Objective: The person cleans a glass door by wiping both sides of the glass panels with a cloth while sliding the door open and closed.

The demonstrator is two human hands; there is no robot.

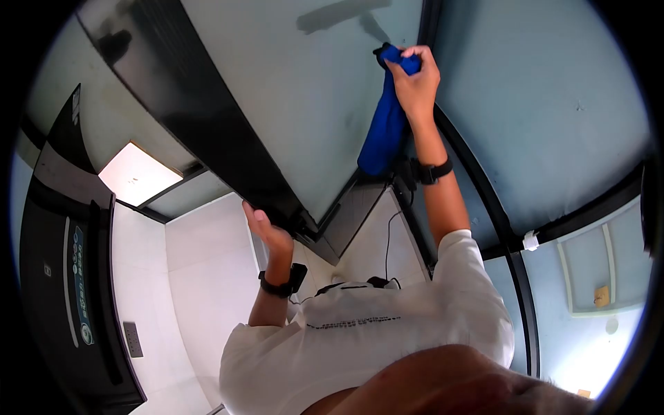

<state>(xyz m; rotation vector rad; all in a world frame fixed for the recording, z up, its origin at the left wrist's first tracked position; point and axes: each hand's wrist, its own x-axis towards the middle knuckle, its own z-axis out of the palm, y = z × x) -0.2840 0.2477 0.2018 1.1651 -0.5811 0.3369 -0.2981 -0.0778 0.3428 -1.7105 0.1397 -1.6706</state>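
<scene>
The right hand (418, 77) pinches the top of the blue cloth (382, 142) before the glass panel (297, 90), while the left hand (271, 234), open, seems supporting the black frame (214, 124); working the cloth there probably calls next for steady grip.

Moderately bright, cool light is filling the head view, with a square light panel (140, 173) glowing nearly white and glare washing out the pale panel (581, 353) at lower right. The glossy black beam (200, 104) is catching hazy reflections. The wide lens is bowing the dark frame bars (483, 181), corners are falling to black, and shirt print (353, 322) is looking soft.
</scene>
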